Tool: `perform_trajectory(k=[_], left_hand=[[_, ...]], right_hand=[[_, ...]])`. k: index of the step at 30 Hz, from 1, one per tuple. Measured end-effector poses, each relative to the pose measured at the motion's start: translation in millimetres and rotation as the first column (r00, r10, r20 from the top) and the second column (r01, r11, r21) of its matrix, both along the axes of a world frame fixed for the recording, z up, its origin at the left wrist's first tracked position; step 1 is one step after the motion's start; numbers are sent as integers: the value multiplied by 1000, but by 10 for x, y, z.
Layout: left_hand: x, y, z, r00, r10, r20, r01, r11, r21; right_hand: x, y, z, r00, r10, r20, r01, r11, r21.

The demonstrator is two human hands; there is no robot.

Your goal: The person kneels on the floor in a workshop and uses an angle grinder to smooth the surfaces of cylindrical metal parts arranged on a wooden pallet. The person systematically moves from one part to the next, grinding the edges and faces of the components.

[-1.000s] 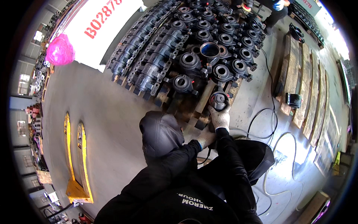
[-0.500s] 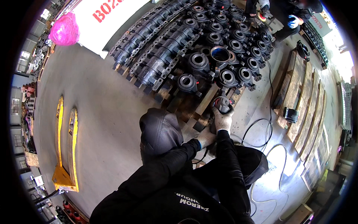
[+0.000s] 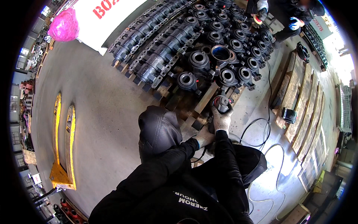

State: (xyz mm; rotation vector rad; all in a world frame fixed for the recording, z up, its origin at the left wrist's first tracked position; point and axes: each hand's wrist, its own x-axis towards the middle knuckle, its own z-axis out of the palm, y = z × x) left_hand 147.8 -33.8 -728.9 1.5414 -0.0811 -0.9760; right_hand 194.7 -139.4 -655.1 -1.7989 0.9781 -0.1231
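Observation:
Both my hands wear pale knitted gloves and hold a corded angle grinder (image 3: 221, 103) in front of my knees. My right hand (image 3: 222, 121) wraps around its body, just behind the grey and red head. Lower down, my left hand (image 3: 204, 137) is closed around the rear of the grinder, its fingers partly hidden. The grinder's head is at the near edge of a pallet (image 3: 206, 99). Black cast metal housings (image 3: 187, 81) with round bores stand there in rows, the nearest just beyond the tool. The grinder's disc cannot be made out.
Long black ribbed castings (image 3: 153, 67) lie at the left of the housings. A black cable (image 3: 269, 127) loops over the floor at right, near a wooden pallet (image 3: 294, 100). A yellow pallet jack (image 3: 61, 173) stands left. Beyond, a co-worker's gloved hand (image 3: 262, 5) holds a similar tool.
My view has shifted slightly. Both hands keep their grip on the grinder, which stays at the pallet's edge. The co-worker's tool has moved a little.

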Motion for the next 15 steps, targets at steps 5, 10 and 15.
perform_trajectory(k=[5,10,15], left_hand=[[54,29,282,999,15,-33,-12,996,90],[1,-25,339,999,33,-36,-34,999,-32],[-66,-104,-164,998,19,53,-16,998,-58]], right_hand=[[14,-3,-49,1000,-18,13,18,1000,2],[-66,-53,-82,999,-24,-37,23,999,-48],[-41,-92,-215,1000,-10,8,10,999,-47]])
